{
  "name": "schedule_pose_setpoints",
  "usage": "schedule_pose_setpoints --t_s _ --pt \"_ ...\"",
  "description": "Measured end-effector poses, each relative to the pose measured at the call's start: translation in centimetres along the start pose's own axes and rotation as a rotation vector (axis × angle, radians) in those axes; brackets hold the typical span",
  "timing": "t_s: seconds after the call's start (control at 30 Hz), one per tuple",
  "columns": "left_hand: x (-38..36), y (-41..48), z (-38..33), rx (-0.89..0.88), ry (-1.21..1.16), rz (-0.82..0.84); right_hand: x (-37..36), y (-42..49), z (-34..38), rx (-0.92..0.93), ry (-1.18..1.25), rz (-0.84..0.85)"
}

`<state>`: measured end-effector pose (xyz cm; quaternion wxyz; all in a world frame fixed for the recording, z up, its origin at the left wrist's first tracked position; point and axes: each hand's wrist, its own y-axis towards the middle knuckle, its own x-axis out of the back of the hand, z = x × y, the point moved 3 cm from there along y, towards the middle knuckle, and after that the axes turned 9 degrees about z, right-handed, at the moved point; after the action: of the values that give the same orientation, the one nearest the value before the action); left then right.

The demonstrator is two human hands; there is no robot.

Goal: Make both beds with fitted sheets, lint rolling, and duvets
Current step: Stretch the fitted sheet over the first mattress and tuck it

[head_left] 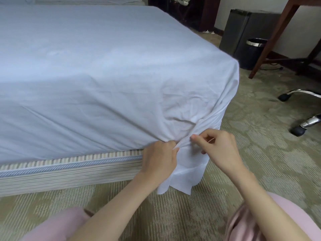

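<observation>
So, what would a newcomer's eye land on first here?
The big white sheet stretched over the bed fills the upper left. At its near corner, the left hand and right hand bunch and pinch the cloth, with a loose flap hanging toward the carpet. A black bin stands at upper right.

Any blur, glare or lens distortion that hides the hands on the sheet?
Head view: left hand and right hand sharp on the sheet; chair base at right smeared; bed base bows from the wide lens; soft light, little glare.
</observation>
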<state>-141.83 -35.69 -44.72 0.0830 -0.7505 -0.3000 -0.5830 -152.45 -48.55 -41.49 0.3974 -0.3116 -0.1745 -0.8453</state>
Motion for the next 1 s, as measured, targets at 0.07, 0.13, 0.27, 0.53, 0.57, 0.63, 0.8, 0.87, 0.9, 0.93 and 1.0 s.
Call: schedule_pose_setpoints --t_s 0.07,0.13,0.27,0.53,0.57,0.63,0.8,0.87,0.9,0.93,1.0 --pt "0.0 -0.2 0.7 0.073 -0.145 0.021 0.6 0.0 -1.0 -0.169 0.314 0.062" --pt "-0.1 -0.7 0.9 0.190 -0.333 0.084 1.0 0.2 -2.6 -0.413 0.629 0.046" --pt "-0.4 -1.2 0.4 0.431 -0.827 0.106 0.3 1.1 -3.6 -0.631 0.999 0.008" --pt "-2.3 -2.0 -0.8 0.913 -1.587 -0.060 0.4 1.6 -2.7 -0.571 1.233 0.031" --pt "-2.3 -1.9 -0.8 0.942 -1.652 -0.099 0.5 1.6 -2.8 -0.586 1.227 0.078" --pt "-1.8 -1.6 -1.0 0.945 -1.727 -0.107 0.3 1.8 -2.6 -0.606 1.215 0.209" --pt "-0.7 -0.9 -0.7 0.844 -1.891 0.153 -0.9 2.4 -2.7 -0.502 1.293 0.211" --pt "-0.3 -0.8 -0.5 0.811 -2.118 0.165 -1.4 2.8 -3.0 -0.439 1.272 0.145" --pt "-0.2 -0.8 -0.5 0.791 -2.224 0.147 -1.7 3.1 -2.7 -0.404 1.273 0.129" --pt "-0.3 -0.7 -0.4 0.765 -2.291 0.124 -1.9 3.5 -2.5 -0.370 1.297 0.117" --pt "-0.7 -0.1 0.0 0.716 -2.319 0.066 -2.3 4.5 -2.1 -0.287 1.357 0.098"
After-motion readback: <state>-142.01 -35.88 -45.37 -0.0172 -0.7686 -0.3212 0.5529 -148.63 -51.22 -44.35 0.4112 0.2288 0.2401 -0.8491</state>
